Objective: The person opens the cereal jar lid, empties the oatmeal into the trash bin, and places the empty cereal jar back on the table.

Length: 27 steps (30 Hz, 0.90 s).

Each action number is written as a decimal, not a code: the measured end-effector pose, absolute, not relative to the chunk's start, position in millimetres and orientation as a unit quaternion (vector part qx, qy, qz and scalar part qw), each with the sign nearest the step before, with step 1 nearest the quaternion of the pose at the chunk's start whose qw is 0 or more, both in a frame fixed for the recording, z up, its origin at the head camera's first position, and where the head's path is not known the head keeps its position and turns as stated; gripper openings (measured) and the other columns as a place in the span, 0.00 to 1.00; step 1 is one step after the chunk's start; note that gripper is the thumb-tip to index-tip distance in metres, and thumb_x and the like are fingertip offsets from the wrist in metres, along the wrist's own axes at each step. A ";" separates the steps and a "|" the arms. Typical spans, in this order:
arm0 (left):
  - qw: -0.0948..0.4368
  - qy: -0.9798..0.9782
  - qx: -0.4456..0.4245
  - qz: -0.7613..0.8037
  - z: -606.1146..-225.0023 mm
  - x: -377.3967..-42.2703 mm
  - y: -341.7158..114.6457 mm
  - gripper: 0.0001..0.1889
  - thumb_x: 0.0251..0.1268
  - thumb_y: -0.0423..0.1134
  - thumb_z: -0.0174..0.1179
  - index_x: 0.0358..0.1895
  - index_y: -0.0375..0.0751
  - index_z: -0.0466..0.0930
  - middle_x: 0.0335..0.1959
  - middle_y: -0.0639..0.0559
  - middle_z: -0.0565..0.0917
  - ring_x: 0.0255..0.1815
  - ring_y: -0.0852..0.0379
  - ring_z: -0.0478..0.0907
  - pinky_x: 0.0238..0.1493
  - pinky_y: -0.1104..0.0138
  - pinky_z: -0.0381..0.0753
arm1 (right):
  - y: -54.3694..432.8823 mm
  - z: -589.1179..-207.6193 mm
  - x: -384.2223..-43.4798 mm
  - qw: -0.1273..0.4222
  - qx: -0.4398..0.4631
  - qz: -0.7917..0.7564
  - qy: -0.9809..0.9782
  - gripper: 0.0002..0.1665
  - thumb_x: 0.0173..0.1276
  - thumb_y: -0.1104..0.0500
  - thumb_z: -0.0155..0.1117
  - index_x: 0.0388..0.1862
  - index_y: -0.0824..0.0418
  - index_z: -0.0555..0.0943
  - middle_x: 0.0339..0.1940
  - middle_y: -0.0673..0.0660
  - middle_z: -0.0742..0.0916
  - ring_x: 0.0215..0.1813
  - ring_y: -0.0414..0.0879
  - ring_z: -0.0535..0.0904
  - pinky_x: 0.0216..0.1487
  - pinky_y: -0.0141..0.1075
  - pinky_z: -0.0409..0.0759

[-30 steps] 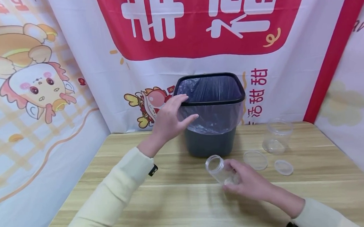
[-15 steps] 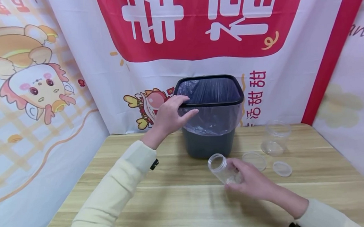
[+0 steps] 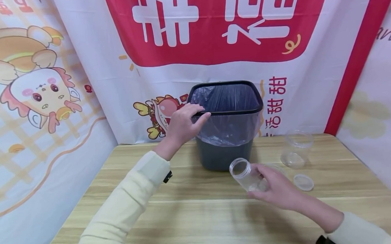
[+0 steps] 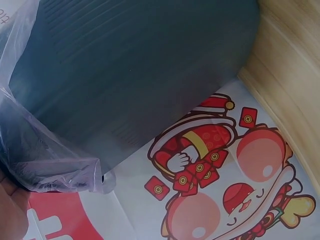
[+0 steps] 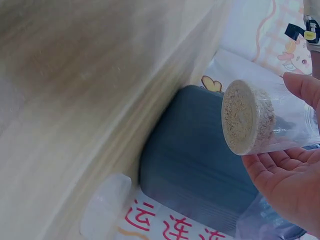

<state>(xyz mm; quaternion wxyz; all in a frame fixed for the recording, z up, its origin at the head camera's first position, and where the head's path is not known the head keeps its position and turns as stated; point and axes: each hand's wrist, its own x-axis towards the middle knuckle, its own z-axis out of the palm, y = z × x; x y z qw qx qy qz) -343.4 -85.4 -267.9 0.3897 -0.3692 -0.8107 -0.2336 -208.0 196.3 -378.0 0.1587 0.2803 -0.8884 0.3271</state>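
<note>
My left hand [image 3: 184, 125] grips the near left corner of the black rim on a dark grey trash bin [image 3: 226, 155], fingers over the rim and thumb on the outer side. A clear plastic bag [image 3: 229, 129] lines the bin and folds down outside. My right hand [image 3: 280, 186] holds a clear, lidless jar [image 3: 247, 176], tilted with its mouth toward the upper left, above the table before the bin. Pale, crumbly grains [image 5: 264, 117] lie at the jar's bottom in the right wrist view. The left wrist view shows the bin's side [image 4: 135, 75] and folded bag edge.
A larger clear container [image 3: 296, 149] stands at the table's back right. Near it lie a small clear lid [image 3: 303, 182] and a larger round lid [image 3: 275, 168], partly behind my right hand. Printed cloth [image 3: 88, 69] hangs behind and left of the wooden table [image 3: 188, 219].
My right hand has raised the jar slightly and carried it a little to the right. My left thumb has closed in toward the bin's rim. The bin stays in place.
</note>
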 end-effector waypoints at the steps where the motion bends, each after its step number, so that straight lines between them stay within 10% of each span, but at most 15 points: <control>1: 0.391 -0.809 -0.369 -0.236 -268.0 -344.0 -85.3 0.16 0.66 0.47 0.62 0.46 0.38 0.86 0.45 0.47 0.86 0.51 0.52 0.81 0.56 0.62 0.76 | 197.2 -375.6 -208.1 0.160 0.278 0.326 -0.889 0.37 0.46 0.55 0.82 0.55 0.60 0.76 0.39 0.49 0.83 0.40 0.45 0.78 0.39 0.39 0.79; 27: 0.419 -0.793 -0.371 -0.243 -269.0 -348.7 -84.3 0.12 0.65 0.44 0.63 0.42 0.40 0.88 0.39 0.49 0.88 0.42 0.55 0.83 0.47 0.64 0.81 | 241.1 -265.9 -226.3 0.208 0.310 0.265 -0.889 0.32 0.48 0.62 0.81 0.50 0.62 0.74 0.40 0.53 0.82 0.40 0.47 0.76 0.34 0.35 0.82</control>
